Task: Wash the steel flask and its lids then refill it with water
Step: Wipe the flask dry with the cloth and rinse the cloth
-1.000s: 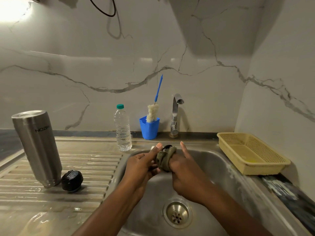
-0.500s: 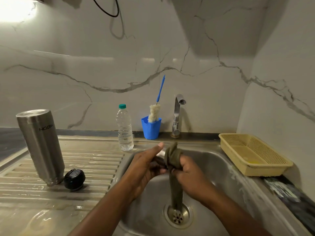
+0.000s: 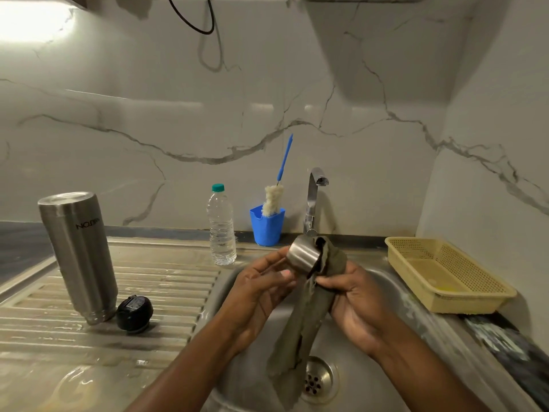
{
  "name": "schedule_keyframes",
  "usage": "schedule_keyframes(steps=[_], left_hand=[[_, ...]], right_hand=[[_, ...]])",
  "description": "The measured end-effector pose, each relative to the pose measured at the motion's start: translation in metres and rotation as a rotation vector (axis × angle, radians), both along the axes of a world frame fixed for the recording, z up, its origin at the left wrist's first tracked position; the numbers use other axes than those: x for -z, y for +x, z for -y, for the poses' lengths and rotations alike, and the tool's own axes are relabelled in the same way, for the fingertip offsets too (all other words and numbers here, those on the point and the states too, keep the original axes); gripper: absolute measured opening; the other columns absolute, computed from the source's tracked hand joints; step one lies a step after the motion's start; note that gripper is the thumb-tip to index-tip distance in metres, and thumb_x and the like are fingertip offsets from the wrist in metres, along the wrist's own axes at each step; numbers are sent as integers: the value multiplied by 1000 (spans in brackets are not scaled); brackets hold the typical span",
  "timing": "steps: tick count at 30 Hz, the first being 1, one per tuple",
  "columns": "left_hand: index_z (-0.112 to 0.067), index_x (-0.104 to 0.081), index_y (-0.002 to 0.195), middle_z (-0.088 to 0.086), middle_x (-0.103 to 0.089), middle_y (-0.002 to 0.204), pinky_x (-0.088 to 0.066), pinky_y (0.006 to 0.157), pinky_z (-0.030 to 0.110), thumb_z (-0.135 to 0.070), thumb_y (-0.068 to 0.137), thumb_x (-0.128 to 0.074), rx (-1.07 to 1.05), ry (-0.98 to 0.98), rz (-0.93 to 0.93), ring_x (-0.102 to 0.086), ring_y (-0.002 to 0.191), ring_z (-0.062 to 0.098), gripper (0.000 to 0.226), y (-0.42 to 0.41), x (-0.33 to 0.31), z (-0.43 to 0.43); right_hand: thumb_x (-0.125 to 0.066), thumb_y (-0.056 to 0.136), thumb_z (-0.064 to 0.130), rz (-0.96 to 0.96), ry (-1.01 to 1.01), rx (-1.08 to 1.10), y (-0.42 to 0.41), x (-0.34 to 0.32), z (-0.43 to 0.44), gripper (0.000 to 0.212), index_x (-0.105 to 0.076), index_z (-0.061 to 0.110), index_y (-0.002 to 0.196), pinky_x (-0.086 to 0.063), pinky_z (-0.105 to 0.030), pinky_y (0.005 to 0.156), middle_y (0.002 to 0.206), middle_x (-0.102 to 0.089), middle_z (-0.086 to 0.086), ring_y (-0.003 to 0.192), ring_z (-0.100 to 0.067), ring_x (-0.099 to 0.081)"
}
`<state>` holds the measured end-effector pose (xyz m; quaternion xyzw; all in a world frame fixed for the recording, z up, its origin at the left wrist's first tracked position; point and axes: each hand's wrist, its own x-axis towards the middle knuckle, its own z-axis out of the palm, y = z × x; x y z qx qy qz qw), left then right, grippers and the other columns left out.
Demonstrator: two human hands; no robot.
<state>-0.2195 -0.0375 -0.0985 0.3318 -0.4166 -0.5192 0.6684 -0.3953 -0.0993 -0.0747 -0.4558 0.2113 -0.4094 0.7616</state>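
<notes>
The cloth hides the inside of the steel cap; the black cable runs off the top edge.

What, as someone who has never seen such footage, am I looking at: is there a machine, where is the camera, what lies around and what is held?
There is no machine: a person works with two bare hands, filmed by one wide-angle camera worn on the head, looking down at a steel sink. The left hand holds a small steel lid; the right hand grips a grey-green cloth pushed into it, its tail hanging towards the drain. On the draining board stand the steel flask, a black lid beside it, and a plastic water bottle. Behind are a blue cup holding a bottle brush and the tap. A yellow basket sits on the right.
</notes>
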Motion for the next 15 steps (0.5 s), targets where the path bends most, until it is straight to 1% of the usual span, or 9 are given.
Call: schedule_keyframes(steps=[2, 4, 5, 7, 8, 10, 12, 13, 15], left_hand=[[-5, -66, 136, 25, -67, 136, -44, 115, 54, -20, 98, -71, -28, 32, 31, -62, 128, 40, 41, -2, -5, -1], [-7, -78, 113, 26, -74, 118, -53, 101, 50, -34, 96, -72, -151, 88, 122, -70, 108, 36, 32, -9, -11, -2], [-9, -81, 104, 26, -76, 110, -57, 96, 47, -38, 92, -73, -210, 106, 186, -73, 101, 35, 33, -12, -13, -3], [-6, -81, 101, 24, -77, 102, -64, 90, 41, -38, 89, -76, -261, 126, 247, -76, 99, 36, 35, -14, -11, -4], [-4, -79, 105, 24, -78, 103, -64, 90, 40, -35, 88, -78, -256, 136, 230, -76, 101, 37, 36, -13, -10, -5], [-2, -75, 115, 24, -77, 109, -62, 94, 42, -28, 85, -82, -203, 143, 166, -75, 103, 37, 41, -10, -8, -4], [-3, -70, 123, 24, -76, 115, -60, 98, 43, -18, 80, -83, -147, 116, 84, -73, 104, 34, 47, -8, -5, -2], [-4, -68, 126, 22, -76, 115, -59, 99, 42, -12, 79, -82, -125, 99, 34, -73, 104, 31, 50, -9, -6, -1], [-6, -64, 131, 18, -76, 113, -59, 98, 39, -1, 78, -78, -85, 65, -53, -73, 101, 26, 55, -10, -8, 0]], right_hand=[[-51, 91, -15, -148, -93, 83, 0, 2, 0, 40, -72, 5, 118, -56, -39, 80, 102, -74, -19, 91, -26, -69], [-54, 94, -10, -390, -259, 123, 1, 8, -5, 38, -71, 16, 115, -54, -36, 83, 103, -76, -11, 100, -26, -69], [-54, 96, -7, -484, -338, 104, 3, 10, -10, 38, -70, 22, 115, -54, -35, 81, 102, -76, -8, 99, -26, -69], [-52, 98, -6, -574, -452, 60, 7, 14, -16, 42, -71, 29, 111, -54, -36, 70, 90, -77, -11, 84, -27, -66], [-52, 98, -6, -586, -466, 65, 9, 14, -17, 42, -72, 29, 109, -55, -40, 71, 89, -76, -15, 80, -29, -65], [-52, 95, -8, -540, -388, 96, 10, 15, -13, 39, -75, 21, 109, -58, -50, 90, 96, -77, -16, 96, -37, -70], [-48, 91, -12, -328, -178, 3, 7, 19, -5, 41, -74, 6, 118, -50, -57, 105, 116, -73, -25, 120, -46, -63], [-44, 89, -13, -183, -59, -74, 5, 18, -3, 45, -70, 0, 124, -48, -58, 107, 125, -68, -30, 124, -48, -60], [-41, 88, -13, 47, 104, -192, 0, 13, -1, 50, -64, -7, 132, -53, -54, 103, 130, -64, -35, 119, -45, -63]])
